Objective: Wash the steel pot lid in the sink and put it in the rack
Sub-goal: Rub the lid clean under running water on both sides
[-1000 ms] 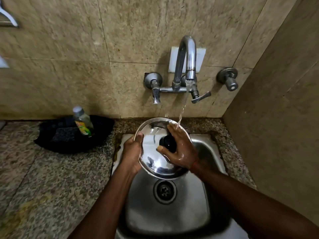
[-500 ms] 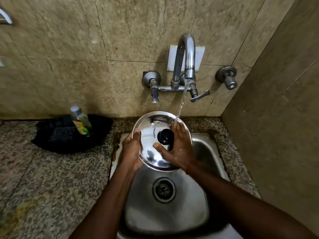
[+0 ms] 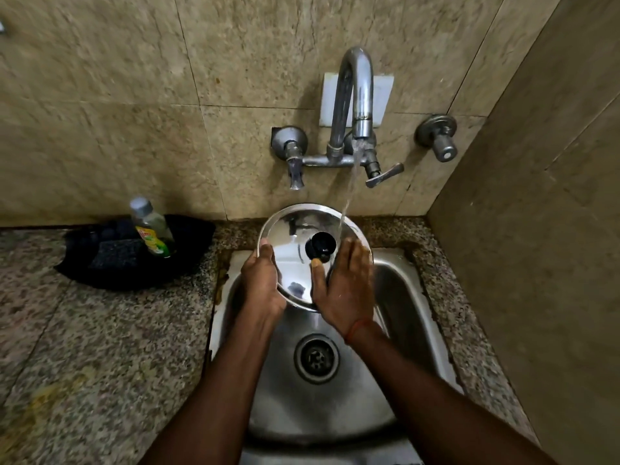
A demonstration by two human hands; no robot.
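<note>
Labels: only one is in view, on the clear bottle (image 3: pixel 151 226) with a grey cap. It's a yellow-green label with a red patch, and the text is too blurred to read. The bottle stands in a black tray (image 3: pixel 110 263) on the granite worktop (image 3: pixel 84 347), left of the sink (image 3: pixel 406 297).

Steel pot lid (image 3: pixel 292 239): held tilted over the back of the sink, black knob (image 3: pixel 320 245) facing the camera. Water stream (image 3: pixel 349 193) from the tap spout (image 3: pixel 355 88) lands on its upper right edge.

Left hand (image 3: pixel 263 286): grips the lid's left rim with the thumb over the top face. The other fingers are probably wrapped behind, but they're hidden.

Right hand (image 3: pixel 347 290): lies flat on the lid's right half. Its fingers (image 3: pixel 355 253) are straight and pressed together, pointing at the wall, and the thumb is spread out with its tip just below the knob. There's a red thread (image 3: pixel 357 328) on that wrist.

Both forearms reach in from the bottom edge, either side of the drain (image 3: pixel 316 358).
</note>
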